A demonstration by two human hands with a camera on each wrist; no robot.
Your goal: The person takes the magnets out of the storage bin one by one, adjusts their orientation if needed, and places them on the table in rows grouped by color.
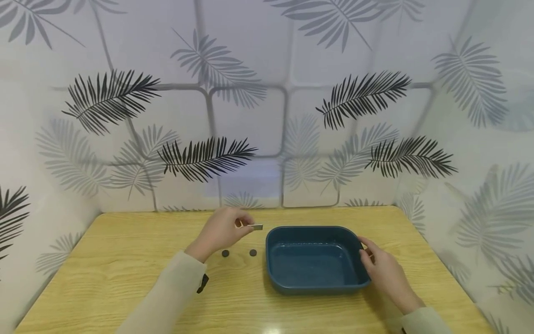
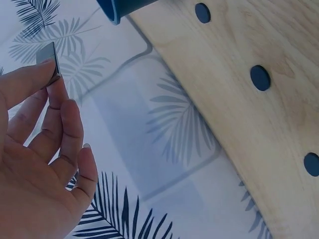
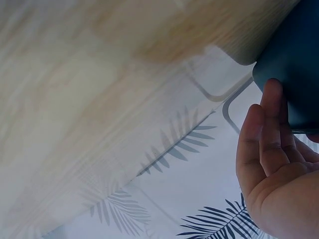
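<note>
My left hand (image 1: 221,230) pinches a small flat rectangular piece (image 1: 256,227), greyish with a shiny edge, between thumb and forefinger. What kind of piece it is I cannot tell. In the left wrist view the same piece (image 2: 49,55) stands up from the fingertips, the other fingers loosely bent. A deep blue rectangular dish (image 1: 308,288) with rounded corners is just right of that hand, and nothing shows inside it. My right hand (image 1: 388,274) holds the dish's right rim, thumb on the near side. The right wrist view shows fingers against the dish's outer wall (image 3: 294,74).
Small dark round discs lie on the wooden table (image 1: 125,260) left of the dish: one disc (image 1: 225,253) near my left wrist, another disc (image 1: 253,253) closer to the dish. The left wrist view shows a third disc (image 2: 312,164). Leaf-patterned sheeting (image 1: 250,116) rises behind the table.
</note>
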